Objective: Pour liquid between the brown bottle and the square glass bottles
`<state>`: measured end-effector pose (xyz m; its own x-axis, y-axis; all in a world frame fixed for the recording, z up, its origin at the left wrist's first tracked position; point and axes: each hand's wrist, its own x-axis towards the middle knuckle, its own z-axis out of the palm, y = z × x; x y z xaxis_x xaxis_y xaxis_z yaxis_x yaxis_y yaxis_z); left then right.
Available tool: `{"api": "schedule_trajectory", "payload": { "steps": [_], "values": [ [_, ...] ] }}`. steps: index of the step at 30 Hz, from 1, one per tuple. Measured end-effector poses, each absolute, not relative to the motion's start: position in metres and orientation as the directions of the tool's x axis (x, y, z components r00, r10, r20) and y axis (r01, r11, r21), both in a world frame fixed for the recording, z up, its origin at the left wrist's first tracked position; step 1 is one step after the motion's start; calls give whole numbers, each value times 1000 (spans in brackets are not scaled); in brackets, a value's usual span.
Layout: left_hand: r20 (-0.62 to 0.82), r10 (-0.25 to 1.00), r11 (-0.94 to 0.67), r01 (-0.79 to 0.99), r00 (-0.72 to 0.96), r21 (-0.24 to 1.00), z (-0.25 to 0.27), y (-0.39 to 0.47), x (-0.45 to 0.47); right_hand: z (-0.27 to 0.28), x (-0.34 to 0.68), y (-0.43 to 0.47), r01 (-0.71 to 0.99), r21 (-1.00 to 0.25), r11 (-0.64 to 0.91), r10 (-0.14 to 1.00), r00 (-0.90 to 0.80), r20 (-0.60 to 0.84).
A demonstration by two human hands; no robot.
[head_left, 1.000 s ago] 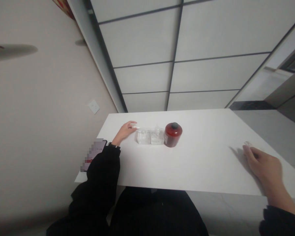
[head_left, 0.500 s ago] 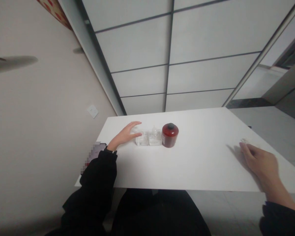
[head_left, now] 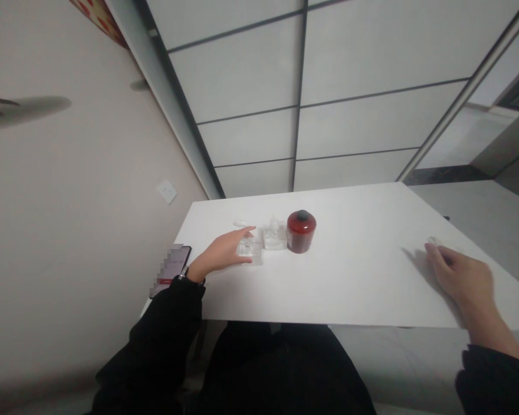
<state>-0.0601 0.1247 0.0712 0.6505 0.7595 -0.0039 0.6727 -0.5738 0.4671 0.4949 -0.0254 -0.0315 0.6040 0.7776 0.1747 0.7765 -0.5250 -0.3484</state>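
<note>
My left hand (head_left: 220, 252) is curved round a clear, square-sided container (head_left: 255, 255), thumb at the near side and fingers at the far side. Just right of it stands a second clear container (head_left: 275, 237) with a clear raised top, blurred in outline. Touching or almost touching that one is a dark red-brown bottle (head_left: 301, 232) with a black cap. Far to the right, my right hand (head_left: 462, 279) rests closed near the table's right side, pinching a small clear thing (head_left: 433, 241) whose kind I cannot make out.
The white table (head_left: 350, 276) runs across in front of me. A phone (head_left: 175, 265) lies at its left edge, beside the wall. Behind the hand is a small clear piece (head_left: 241, 223). White panelled sliding doors (head_left: 358, 132) stand beyond the table.
My left hand has come nearer to me and closed round the left clear container. That container has shifted towards me, apart from its neighbour. My right hand stays in place.
</note>
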Motion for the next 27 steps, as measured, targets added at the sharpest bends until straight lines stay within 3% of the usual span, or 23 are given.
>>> {"api": "schedule_trajectory", "payload": {
  "steps": [6,13,20,27],
  "values": [
    [3,770,-568,684,638,459,73,97,-62,-32,495,-26,774,-336,-537,775,610,165],
    [164,708,-670,579,687,464,106,128,-27,-35,498,-25,779,-343,-524,775,604,188],
    [100,608,-752,530,788,393,111,164,25,-37,498,-23,781,-368,-504,775,597,205],
    [204,635,-747,523,745,410,133,158,23,-40,501,-23,781,-377,-498,772,597,218]
  ]
}}
